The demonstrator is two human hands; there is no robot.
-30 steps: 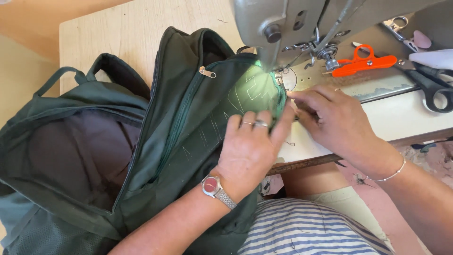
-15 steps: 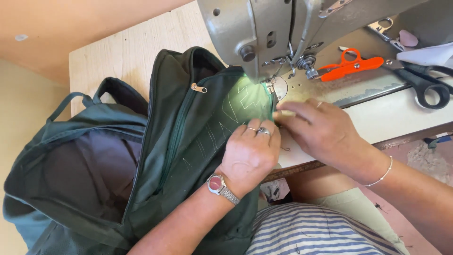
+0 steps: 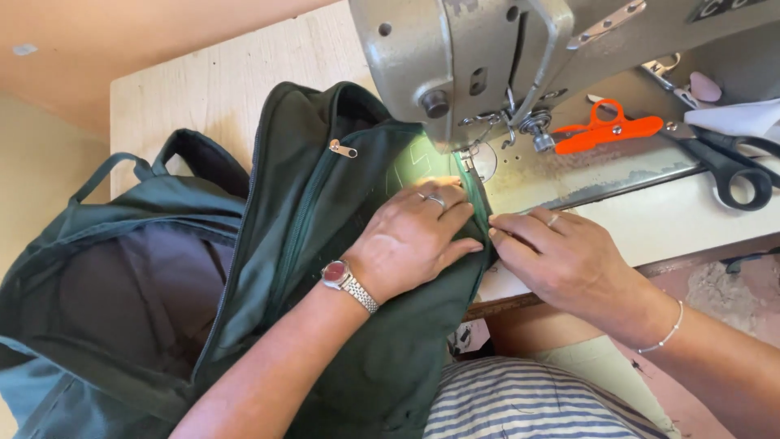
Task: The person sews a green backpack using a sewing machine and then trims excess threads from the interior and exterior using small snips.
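Observation:
A dark green backpack [image 3: 268, 268] lies across a wooden table, one panel fed under the head of a grey sewing machine [image 3: 487, 57]. My left hand [image 3: 414, 240], with rings and a wristwatch, presses flat on the green fabric just before the needle. At the fabric's right edge, my right hand [image 3: 561, 256], wearing a thin bracelet, pinches the seam beside the machine bed. A small lamp lights the cloth near the presser foot [image 3: 467, 158]. A silver zipper pull [image 3: 343, 149] shows on the bag.
Orange thread snips [image 3: 609, 130] and black-handled scissors [image 3: 731, 162] lie on the machine bed at the right. A white cloth piece [image 3: 739, 118] sits behind them. The light wooden tabletop [image 3: 203, 81] extends to the back left. My striped shirt [image 3: 520, 406] is below.
The view has closed in on the machine. My left hand slid forward on the fabric toward the needle, and my right hand shifted to the fabric's right edge.

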